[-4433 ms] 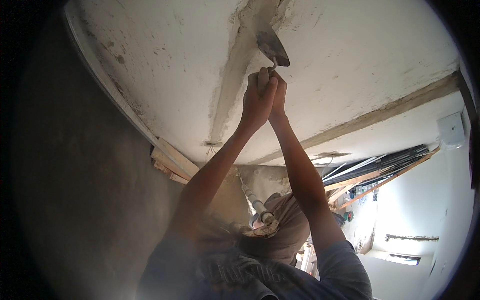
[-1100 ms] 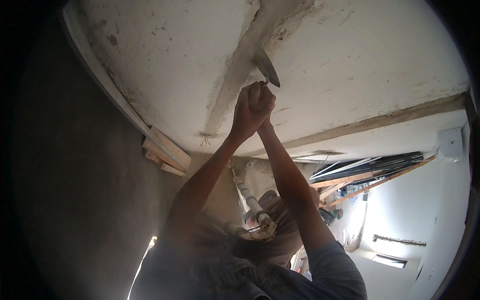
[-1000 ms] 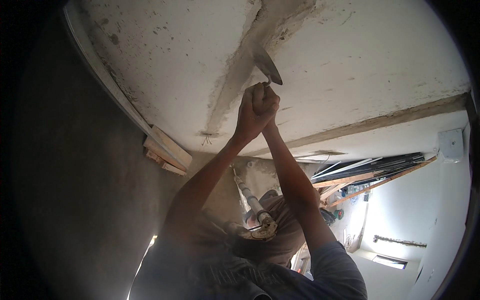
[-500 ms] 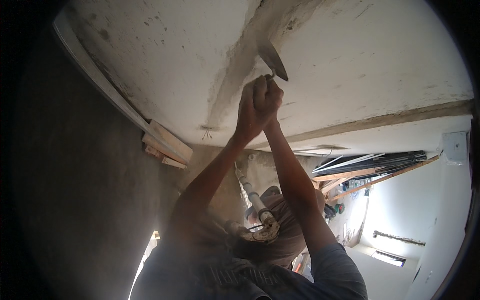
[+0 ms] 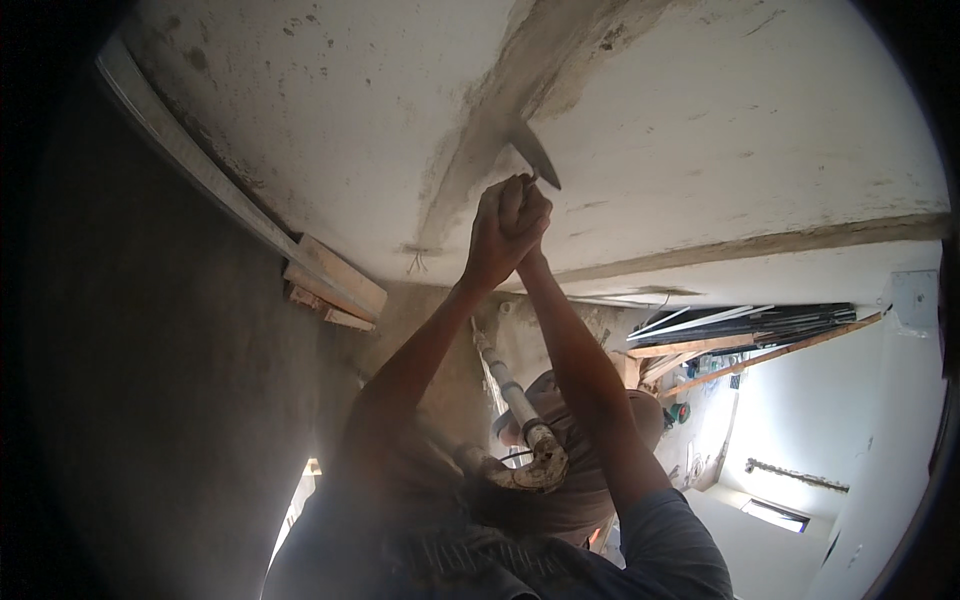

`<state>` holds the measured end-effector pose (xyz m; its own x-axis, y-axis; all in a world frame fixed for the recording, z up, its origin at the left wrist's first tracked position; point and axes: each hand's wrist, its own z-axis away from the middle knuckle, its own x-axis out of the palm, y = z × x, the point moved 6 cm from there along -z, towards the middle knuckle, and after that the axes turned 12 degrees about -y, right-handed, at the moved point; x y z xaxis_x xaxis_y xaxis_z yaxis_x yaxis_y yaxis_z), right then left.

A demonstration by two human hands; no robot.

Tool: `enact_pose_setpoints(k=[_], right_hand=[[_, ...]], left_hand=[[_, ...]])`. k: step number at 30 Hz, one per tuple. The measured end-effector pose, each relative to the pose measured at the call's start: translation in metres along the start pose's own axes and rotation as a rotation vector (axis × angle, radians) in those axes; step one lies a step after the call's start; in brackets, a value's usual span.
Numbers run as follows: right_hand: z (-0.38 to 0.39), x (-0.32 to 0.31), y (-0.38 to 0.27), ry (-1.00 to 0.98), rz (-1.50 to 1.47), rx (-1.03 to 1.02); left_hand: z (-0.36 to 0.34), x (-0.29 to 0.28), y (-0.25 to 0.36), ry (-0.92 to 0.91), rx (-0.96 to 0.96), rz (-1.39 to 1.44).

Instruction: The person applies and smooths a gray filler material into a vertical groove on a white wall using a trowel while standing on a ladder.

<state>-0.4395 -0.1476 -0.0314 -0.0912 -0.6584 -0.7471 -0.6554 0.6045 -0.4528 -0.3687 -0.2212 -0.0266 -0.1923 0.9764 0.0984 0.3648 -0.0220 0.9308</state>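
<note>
Both my hands are raised and clasped closely together around the handle of a trowel (image 5: 536, 155). Its thin pointed metal blade tilts beyond my knuckles, by a grey plaster strip (image 5: 490, 105) on the pale surface; whether it touches cannot be told. My left hand (image 5: 492, 232) wraps over the grip from the left side. Against it presses my right hand (image 5: 535, 222), closed as well and partly covered by the left. The handle itself is mostly hidden inside my fingers.
A white pipe (image 5: 515, 400) with an elbow lies below my forearms. Wooden blocks (image 5: 335, 280) and a long pale strip (image 5: 195, 165) are at left. Another plaster band (image 5: 760, 243) crosses to the right, above piled dark lengths and boards (image 5: 750, 330). Wires (image 5: 416, 262) poke out nearby.
The trowel and both clasped hands have moved a little down and left in the picture, toward me along the plaster strip. The grip is unchanged.
</note>
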Motion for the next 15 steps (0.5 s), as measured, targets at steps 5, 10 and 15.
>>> enact_pose_setpoints(k=[5,10,15], right_hand=[[-0.023,-0.018,-0.036,-0.006,-0.149,-0.048],[0.004,0.016,-0.004,-0.037,-0.414,0.250],[0.000,-0.001,-0.013,-0.046,-0.358,0.105]], left_hand=[[-0.003,-0.006,0.024,0.054,0.019,-0.039],[0.003,-0.002,-0.016,0.047,0.039,-0.088],[0.008,0.001,-0.006,0.084,0.086,-0.040]])
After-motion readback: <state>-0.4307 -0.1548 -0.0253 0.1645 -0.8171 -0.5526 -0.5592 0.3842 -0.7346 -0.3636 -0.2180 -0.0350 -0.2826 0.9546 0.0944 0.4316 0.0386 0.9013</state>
